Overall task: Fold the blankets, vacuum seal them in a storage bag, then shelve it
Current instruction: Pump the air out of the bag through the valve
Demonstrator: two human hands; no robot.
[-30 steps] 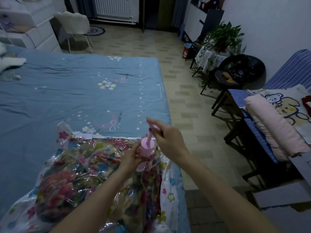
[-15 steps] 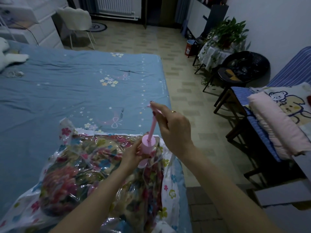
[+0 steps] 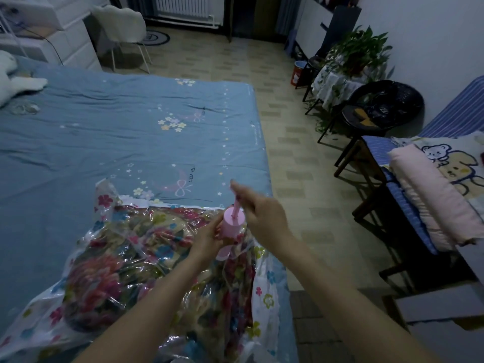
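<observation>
Blankets (image 3: 110,281) with a bright flower print lay folded inside a clear storage bag (image 3: 264,289) on the near corner of the bed (image 3: 104,142), whose blue sheet carried small stars and blossoms. A pink hand pump (image 3: 231,226) stood upright on the bag, near the bag's edge closest to the bed's open side. The left hand (image 3: 209,237) curled round the pump's barrel, holding it against the plastic. The right hand (image 3: 262,213) hung just above the barrel, its fingers pinched on the top of the thin pink plunger rod (image 3: 236,208); that hand was blurred, so I could not tell its finger positions more closely. Only a short stretch of rod showed between barrel and fingers.

Beyond the bed's far end stood a white chair (image 3: 123,24). Across the tiled floor (image 3: 277,121) from the bed, a leafy plant (image 3: 358,48) sat on a small covered stand, with a black round chair (image 3: 382,106) beside it. Nearer, a striped sofa (image 3: 453,113) held a folded pink blanket (image 3: 432,200).
</observation>
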